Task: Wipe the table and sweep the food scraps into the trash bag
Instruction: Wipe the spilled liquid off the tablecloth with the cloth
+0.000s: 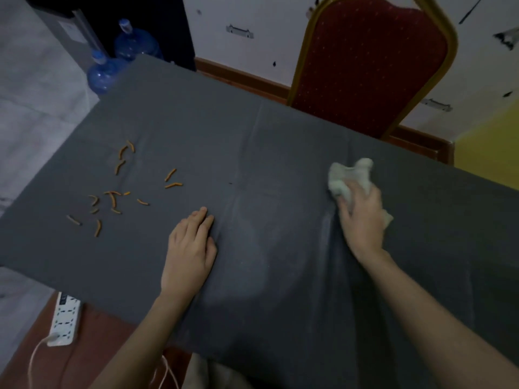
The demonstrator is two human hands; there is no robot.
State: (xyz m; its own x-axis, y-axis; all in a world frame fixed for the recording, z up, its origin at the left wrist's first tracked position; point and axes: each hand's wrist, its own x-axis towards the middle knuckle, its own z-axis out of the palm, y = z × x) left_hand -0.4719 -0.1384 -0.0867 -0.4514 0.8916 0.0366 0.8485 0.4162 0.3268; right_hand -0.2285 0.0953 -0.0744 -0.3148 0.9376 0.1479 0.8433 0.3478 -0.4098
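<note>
A table (280, 141) covered with a dark grey cloth fills the view. Several thin orange food scraps (113, 197) lie scattered on its left part. My left hand (191, 248) rests flat on the cloth near the middle front, fingers straight, to the right of the scraps. My right hand (362, 220) grips a crumpled pale rag (348, 175) and presses it onto the cloth at the right. The cloth is creased beneath that hand. No trash bag is in view.
A red chair with a gold frame (370, 63) stands behind the table's far edge. Two blue water jugs (104, 74) sit on the floor at the far left corner. A white power strip (64, 321) with a cable lies on the floor at the near left.
</note>
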